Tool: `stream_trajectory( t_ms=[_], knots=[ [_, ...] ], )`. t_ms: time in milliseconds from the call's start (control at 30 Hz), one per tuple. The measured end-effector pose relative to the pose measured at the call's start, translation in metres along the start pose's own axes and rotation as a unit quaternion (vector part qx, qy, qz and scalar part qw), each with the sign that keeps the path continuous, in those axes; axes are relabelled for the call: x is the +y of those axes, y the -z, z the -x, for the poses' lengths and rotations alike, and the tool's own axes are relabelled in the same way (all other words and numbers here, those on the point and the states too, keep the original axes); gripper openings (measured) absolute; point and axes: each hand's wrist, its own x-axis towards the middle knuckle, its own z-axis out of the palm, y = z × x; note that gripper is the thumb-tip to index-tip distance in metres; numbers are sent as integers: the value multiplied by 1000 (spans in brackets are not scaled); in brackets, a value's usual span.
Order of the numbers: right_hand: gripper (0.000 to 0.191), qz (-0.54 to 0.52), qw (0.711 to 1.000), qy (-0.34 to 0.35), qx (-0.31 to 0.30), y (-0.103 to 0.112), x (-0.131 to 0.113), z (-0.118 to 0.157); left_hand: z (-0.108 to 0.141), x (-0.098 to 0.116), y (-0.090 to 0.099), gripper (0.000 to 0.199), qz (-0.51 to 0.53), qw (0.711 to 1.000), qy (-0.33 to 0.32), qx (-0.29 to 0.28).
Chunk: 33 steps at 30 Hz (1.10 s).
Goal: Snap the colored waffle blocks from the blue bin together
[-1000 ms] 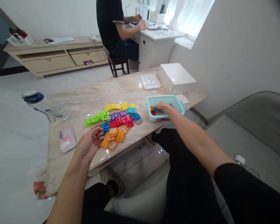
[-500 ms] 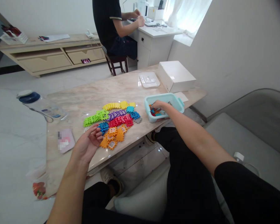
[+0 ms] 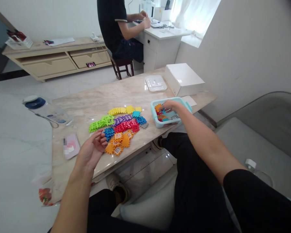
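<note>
My right hand (image 3: pixel 170 105) reaches over the light-blue plastic basket (image 3: pixel 154 119), fingers apart and pointing down at loose toothed plastic tiles inside. An orange tile (image 3: pixel 158 107) lies close to its fingertips; I make out no tile gripped. On the table, my left hand (image 3: pixel 97 144) rests palm up with loosely curled fingers, beside a blue tile pile (image 3: pixel 109 133). It appears to hold nothing. Around that pile lie interlocking tiles grouped by colour: green (image 3: pixel 99 124), yellow (image 3: pixel 118 110), purple (image 3: pixel 122 120), red (image 3: pixel 126 126) and orange ones with white window inserts (image 3: pixel 117 150).
A clear lid (image 3: pixel 156 83) and a white box (image 3: pixel 183 79) stand at the back of the marble-look table (image 3: pixel 87 100). To the left are a water bottle (image 3: pixel 48 111) and a pinkish flat item (image 3: pixel 71 146). Another person (image 3: pixel 113 29) sits at a white desk (image 3: pixel 165 37).
My right hand has lifted slightly and moved right within the basket, uncovering the orange tile. My left hand stays nearly still. The whole view has shifted a little.
</note>
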Motion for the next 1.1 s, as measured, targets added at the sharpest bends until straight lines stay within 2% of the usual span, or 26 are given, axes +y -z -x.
stream_trajectory(
  t_ms=[167, 233, 333, 400, 500, 633, 700, 800, 933, 1000, 1100],
  knots=[
    [16, -80, 996, 20, 44, 35, 5, 38, -4, -2, -16, 14, 13, 999, -4, -37],
    [18, -150, 986, 49, 49, 38, 3, 59, -6, -7, -25, 12, 3, 999, -12, -41],
    [22, -243, 963, 120, 3, 26, -12, 84, -5, -20, -37, 16, -39, 998, -40, -38],
    [26, -265, 949, 165, -44, 7, -30, 94, -3, -30, -42, 23, -83, 993, -65, -44],
    [28, -263, 936, 199, -121, -33, -62, 104, -1, -41, -42, 37, -148, 982, -106, -52],
    [25, -229, 919, 224, -229, -94, -101, 121, -3, -43, -33, 57, -172, 971, -143, -84],
    [23, -200, 914, 246, -254, -122, -116, 130, -5, -42, -24, 59, -163, 971, -157, -79],
    [23, -127, 918, 305, -220, -156, -135, 139, -10, -41, -5, 59, -144, 973, -175, -42],
    [20, -1, 917, 387, -92, -191, -154, 142, -24, -37, 24, 62, -158, 966, -203, 34],
    [20, 25, 914, 403, -47, -203, -159, 140, -31, -32, 33, 60, -172, 961, -213, 48],
    [27, 19, 922, 388, -14, -210, -161, 134, -41, -25, 36, 54, -178, 958, -220, 43]
  ],
)
